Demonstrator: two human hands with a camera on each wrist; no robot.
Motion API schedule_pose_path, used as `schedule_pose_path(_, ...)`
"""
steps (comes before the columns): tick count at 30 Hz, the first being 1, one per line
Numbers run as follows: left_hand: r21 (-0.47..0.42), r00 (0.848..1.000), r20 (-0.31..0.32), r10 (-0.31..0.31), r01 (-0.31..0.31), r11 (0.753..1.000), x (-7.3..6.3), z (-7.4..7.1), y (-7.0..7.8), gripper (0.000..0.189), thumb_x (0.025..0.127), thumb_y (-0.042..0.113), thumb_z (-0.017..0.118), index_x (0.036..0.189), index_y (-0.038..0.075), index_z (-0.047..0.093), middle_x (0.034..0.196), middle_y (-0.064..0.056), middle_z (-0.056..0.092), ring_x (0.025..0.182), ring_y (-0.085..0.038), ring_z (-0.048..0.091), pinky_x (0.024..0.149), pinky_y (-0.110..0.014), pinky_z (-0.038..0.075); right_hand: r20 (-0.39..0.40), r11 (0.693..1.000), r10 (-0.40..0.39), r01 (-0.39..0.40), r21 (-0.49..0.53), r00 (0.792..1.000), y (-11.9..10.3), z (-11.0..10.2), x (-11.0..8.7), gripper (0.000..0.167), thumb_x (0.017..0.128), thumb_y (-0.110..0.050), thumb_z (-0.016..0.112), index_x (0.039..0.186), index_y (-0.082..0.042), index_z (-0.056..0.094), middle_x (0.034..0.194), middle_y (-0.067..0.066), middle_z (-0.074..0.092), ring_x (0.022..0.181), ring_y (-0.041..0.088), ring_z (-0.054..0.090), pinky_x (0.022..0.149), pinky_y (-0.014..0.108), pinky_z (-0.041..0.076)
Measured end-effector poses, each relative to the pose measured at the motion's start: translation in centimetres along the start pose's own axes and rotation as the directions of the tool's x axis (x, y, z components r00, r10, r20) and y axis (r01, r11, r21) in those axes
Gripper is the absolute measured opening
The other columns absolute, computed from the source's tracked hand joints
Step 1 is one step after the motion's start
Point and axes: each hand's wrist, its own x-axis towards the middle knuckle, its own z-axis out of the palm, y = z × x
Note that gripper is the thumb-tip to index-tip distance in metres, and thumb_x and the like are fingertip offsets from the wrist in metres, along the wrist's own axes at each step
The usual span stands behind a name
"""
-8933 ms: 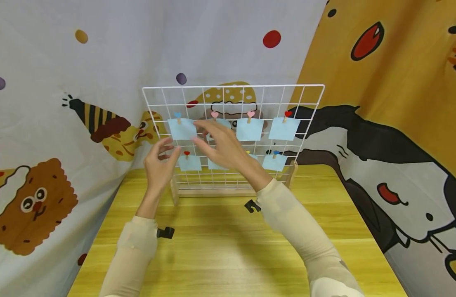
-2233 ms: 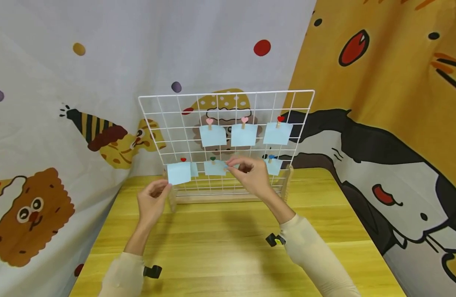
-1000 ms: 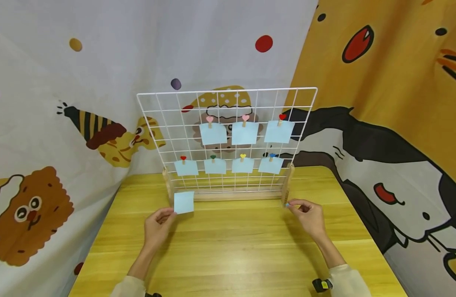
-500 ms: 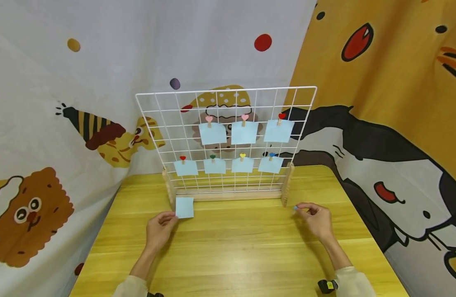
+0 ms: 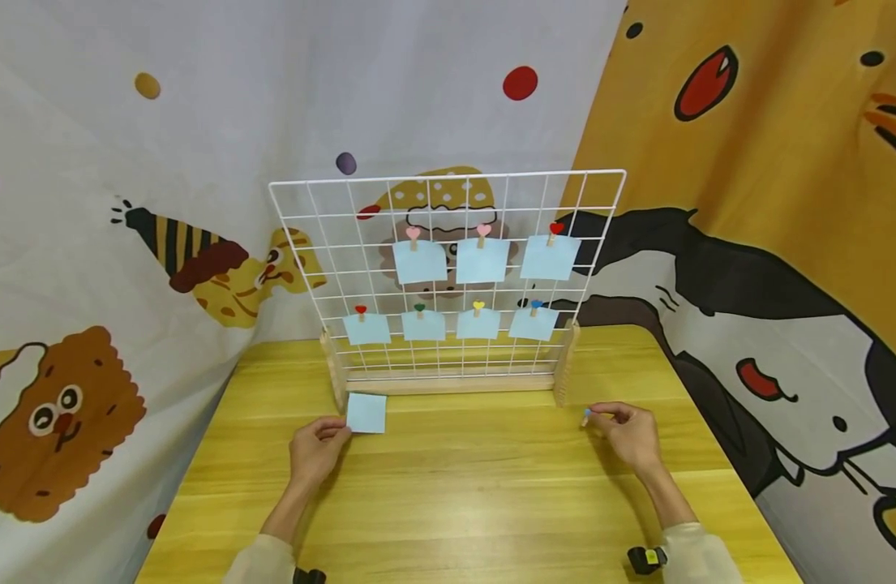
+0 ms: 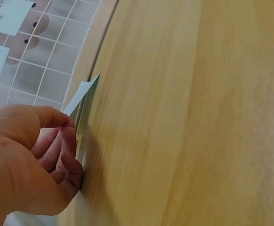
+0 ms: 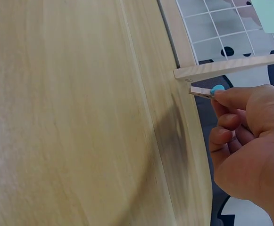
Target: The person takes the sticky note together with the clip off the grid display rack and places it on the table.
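Note:
My left hand (image 5: 315, 453) pinches a square light-blue paper note (image 5: 366, 413) by its left edge, low at the left foot of the rack. In the left wrist view the note (image 6: 82, 94) appears nearly edge-on, tilted beyond the thumb and index finger. Out to the right, my right hand (image 5: 628, 436) pinches a mini wooden clothespin (image 7: 202, 91) topped with a blue heart, close beside the rack's right foot. Behind both hands stands a white wire grid (image 5: 448, 178). Three blue notes hang in its upper row, such as this right one (image 5: 550, 259), and several more hang below.
The grid's wooden base (image 5: 448, 384) and its right foot (image 5: 564, 369) rest toward the back of the yellow wood table (image 5: 448, 495). A cartoon-printed curtain (image 5: 214, 97) hangs behind and on both sides. Heart-topped clothespins hold the hanging notes.
The upper-left note and its blue-heart clothespin have come off the grid. The left hand has lowered the note toward the table; the right hand has carried the clothespin down and right.

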Motion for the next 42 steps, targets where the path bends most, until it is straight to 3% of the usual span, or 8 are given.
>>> schedule_pose_path(9, 0.107, 1.000, -0.022, 0.023, -0.020, 0.994, -0.1, 0.0, -0.2, 0.012, 0.097, 0.013, 0.086, 0.104, 0.004, 0.087, 0.097, -0.015, 0.087, 0.081, -0.009, 0.077, 0.070, -0.017, 0.054, 0.012, 1.000, 0.010, -0.010, -0.013, 1.000, 0.4, -0.2, 0.2, 0.022, 0.100, -0.025, 0.089, 0.112, -0.006, 0.088, 0.115, 0.010, 0.084, 0.071, 0.006, 0.058, 0.056, 0.023, 0.049)
schedule_pose_path(20, 0.164, 1.000, -0.019, 0.022, -0.019, 0.986, -0.4, -0.4, 0.0, 0.013, 0.098, 0.016, 0.086, 0.105, 0.005, 0.088, 0.100, -0.015, 0.088, 0.088, -0.021, 0.083, 0.074, -0.021, 0.055, 0.129, 0.998, 0.012, -0.004, -0.068, 0.992, -0.2, -0.9, 1.4, 0.023, 0.103, -0.020, 0.084, 0.116, -0.001, 0.086, 0.117, 0.019, 0.083, 0.087, 0.011, 0.066, 0.068, 0.024, 0.055)
schedule_pose_path(30, 0.171, 1.000, -0.009, 0.027, -0.025, 0.985, -0.4, -0.6, 0.0, 0.013, 0.098, 0.017, 0.086, 0.105, 0.006, 0.088, 0.099, -0.014, 0.088, 0.087, -0.019, 0.082, 0.075, -0.023, 0.055, 0.185, 0.994, 0.004, 0.016, -0.106, 0.983, -0.6, -0.8, 2.8, 0.022, 0.104, -0.018, 0.083, 0.117, -0.001, 0.085, 0.118, 0.019, 0.085, 0.095, 0.010, 0.072, 0.075, 0.023, 0.059)
schedule_pose_path(42, 0.160, 1.000, 0.013, 0.017, -0.019, 0.987, -0.2, -0.6, -0.1, 0.014, 0.098, 0.018, 0.086, 0.105, 0.005, 0.087, 0.098, -0.013, 0.088, 0.085, -0.015, 0.079, 0.075, -0.023, 0.055, 0.253, 0.993, 0.006, 0.024, -0.118, 0.967, -0.6, -0.2, 4.1, 0.027, 0.104, -0.015, 0.082, 0.120, 0.005, 0.081, 0.115, 0.022, 0.083, 0.094, 0.021, 0.074, 0.072, 0.028, 0.060)
